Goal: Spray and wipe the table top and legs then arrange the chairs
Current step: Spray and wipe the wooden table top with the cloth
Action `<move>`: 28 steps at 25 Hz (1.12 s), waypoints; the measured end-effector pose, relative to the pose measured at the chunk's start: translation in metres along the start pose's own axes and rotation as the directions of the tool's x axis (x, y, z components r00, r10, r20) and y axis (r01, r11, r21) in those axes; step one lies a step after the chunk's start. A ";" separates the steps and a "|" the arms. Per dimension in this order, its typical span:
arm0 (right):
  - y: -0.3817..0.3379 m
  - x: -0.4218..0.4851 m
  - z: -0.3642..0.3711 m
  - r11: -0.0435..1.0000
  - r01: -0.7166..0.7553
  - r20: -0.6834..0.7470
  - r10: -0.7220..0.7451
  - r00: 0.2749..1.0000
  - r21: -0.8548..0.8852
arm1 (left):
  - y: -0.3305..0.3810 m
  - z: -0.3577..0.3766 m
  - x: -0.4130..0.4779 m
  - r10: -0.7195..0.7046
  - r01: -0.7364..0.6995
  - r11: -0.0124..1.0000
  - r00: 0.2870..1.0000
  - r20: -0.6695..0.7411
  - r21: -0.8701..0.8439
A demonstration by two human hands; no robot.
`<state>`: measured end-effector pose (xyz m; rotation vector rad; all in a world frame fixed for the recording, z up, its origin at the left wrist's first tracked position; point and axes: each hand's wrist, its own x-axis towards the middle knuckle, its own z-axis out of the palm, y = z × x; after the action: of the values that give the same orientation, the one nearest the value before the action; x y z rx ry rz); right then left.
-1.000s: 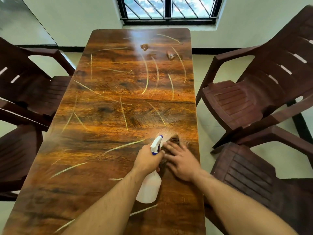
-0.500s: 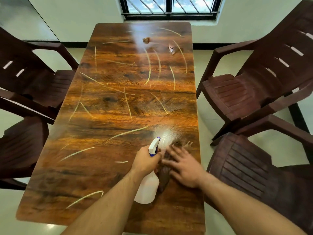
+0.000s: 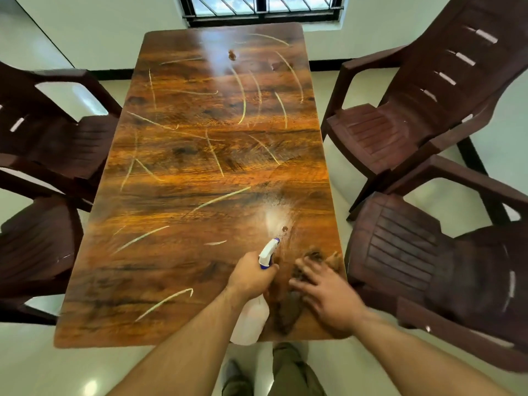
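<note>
A long wooden table top (image 3: 200,172) with pale streaks runs away from me toward the window. My left hand (image 3: 251,277) grips a white spray bottle (image 3: 253,321) with a blue and white nozzle, aimed at the table's near right part, where a white mist patch (image 3: 275,217) shows. My right hand (image 3: 324,292) lies with spread fingers on a brown cloth (image 3: 288,312) near the table's right front corner. Small brown bits (image 3: 232,55) lie at the far end.
Two dark brown plastic armchairs stand on the right, one far (image 3: 414,110) and one near (image 3: 428,267), and two on the left, far (image 3: 48,138) and near (image 3: 34,247). A barred window (image 3: 263,7) is behind the table. My legs (image 3: 285,372) stand on the white tile floor.
My view has pulled back, showing the table's near edge. The right hand and cloth slid toward the front right corner. The left hand keeps the bottle; the mist patch has spread ahead of the nozzle.
</note>
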<state>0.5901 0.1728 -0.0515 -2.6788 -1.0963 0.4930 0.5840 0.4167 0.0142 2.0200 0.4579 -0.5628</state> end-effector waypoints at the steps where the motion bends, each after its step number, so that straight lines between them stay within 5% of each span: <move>1: 0.004 -0.004 -0.002 0.986 -0.166 -0.043 0.167 0.985 0.027 | -0.008 0.003 -0.007 0.007 -0.007 1.000 1.000 0.021 0.017; 4: -0.047 0.004 0.007 0.855 -0.501 -0.069 0.513 0.856 0.133 | -0.033 0.007 -0.032 0.023 -0.027 0.998 0.997 0.075 0.058; 8: -0.107 -0.050 0.040 0.984 -0.162 0.055 0.158 0.986 0.077 | -0.060 0.004 -0.060 0.073 -0.083 0.994 0.989 0.126 0.069; 10: -0.077 -0.079 0.033 0.966 -0.200 0.080 0.190 0.979 0.163 | -0.069 0.002 -0.071 0.056 -0.073 0.994 0.979 0.199 0.079; 13: -0.053 -0.086 0.030 0.776 -0.569 -0.036 0.599 0.800 0.271 | -0.083 0.000 -0.080 0.065 -0.097 0.989 0.961 0.269 0.108; 16: -0.098 -0.048 0.040 0.658 -0.707 -0.086 0.745 0.662 0.257 | -0.085 0.000 -0.085 0.088 -0.127 0.985 0.953 0.291 0.118; 21: -0.133 -0.045 0.045 0.837 -0.483 -0.038 0.508 0.861 0.257 | -0.077 -0.006 -0.075 0.085 -0.109 0.985 0.981 0.174 0.132; 28: -0.033 0.116 -0.026 0.519 -0.772 -0.135 0.851 0.508 0.367 | -0.058 -0.018 -0.025 -0.009 0.009 1.000 0.999 0.038 0.003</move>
<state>0.6569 0.2763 -0.0433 -2.7252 0.4160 0.2929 0.5361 0.4581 -0.0044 2.0073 0.4440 -0.6070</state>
